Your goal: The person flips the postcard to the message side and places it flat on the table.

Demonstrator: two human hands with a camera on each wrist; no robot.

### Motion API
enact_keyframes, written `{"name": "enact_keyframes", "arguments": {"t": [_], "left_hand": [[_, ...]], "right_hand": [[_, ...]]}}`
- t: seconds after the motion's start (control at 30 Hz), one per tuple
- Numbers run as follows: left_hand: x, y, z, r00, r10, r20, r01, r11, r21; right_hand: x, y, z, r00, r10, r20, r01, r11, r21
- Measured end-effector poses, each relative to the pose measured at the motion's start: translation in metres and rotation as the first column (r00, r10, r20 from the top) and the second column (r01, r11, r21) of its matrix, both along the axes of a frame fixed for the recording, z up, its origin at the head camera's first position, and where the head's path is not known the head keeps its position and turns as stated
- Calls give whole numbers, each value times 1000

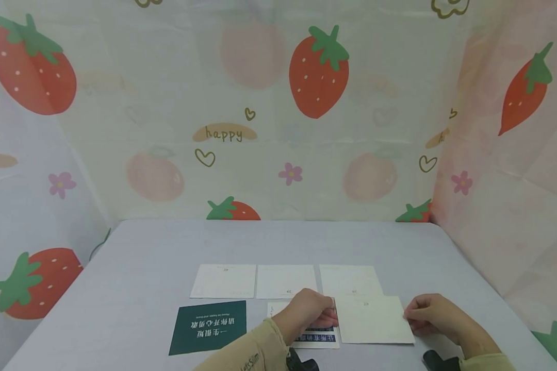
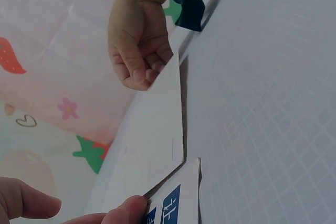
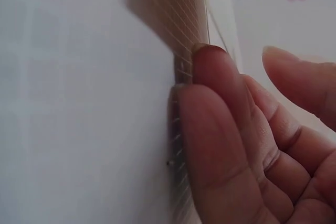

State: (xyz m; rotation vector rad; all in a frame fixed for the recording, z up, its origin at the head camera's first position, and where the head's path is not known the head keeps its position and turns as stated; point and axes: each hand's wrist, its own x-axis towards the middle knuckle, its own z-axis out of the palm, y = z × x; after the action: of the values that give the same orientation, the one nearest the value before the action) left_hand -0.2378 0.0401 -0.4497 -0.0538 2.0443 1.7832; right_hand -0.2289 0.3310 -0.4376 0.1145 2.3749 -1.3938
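Observation:
A blank-looking white card (image 1: pixel 373 322) with a small mark near its far edge lies between the two hands. My left hand (image 1: pixel 308 314) is at its left edge, above a white card with dark blue text bands (image 1: pixel 315 339). In the left wrist view the left fingertips (image 2: pixel 134 206) touch the seam of these two cards, the thumb lifted apart. My right hand (image 1: pixel 438 319) is at the white card's right edge. Its fingertips (image 3: pixel 215 129) rest along that edge in the right wrist view, with the thumb (image 3: pixel 299 82) standing away from them.
Behind, three white cards form a row: left (image 1: pixel 223 283), middle (image 1: pixel 283 283) and right (image 1: pixel 350 281). A dark green card (image 1: pixel 209 330) with white lettering lies front left. Strawberry-print cloth (image 1: pixel 269 118) encloses the white table (image 1: pixel 120 288) at the back and sides.

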Motion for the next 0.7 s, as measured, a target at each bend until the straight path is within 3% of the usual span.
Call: {"name": "enact_keyframes", "arguments": {"t": [0.4,0.7], "left_hand": [[0,0,1,1000,-24,3,24,1000,4],[0,1,1,999,-13,33,13,1000,-2]], "right_hand": [[0,2,-2,1000,23,18,-23,1000,-7],[0,3,-2,999,-14,42,13,1000,19]]}}
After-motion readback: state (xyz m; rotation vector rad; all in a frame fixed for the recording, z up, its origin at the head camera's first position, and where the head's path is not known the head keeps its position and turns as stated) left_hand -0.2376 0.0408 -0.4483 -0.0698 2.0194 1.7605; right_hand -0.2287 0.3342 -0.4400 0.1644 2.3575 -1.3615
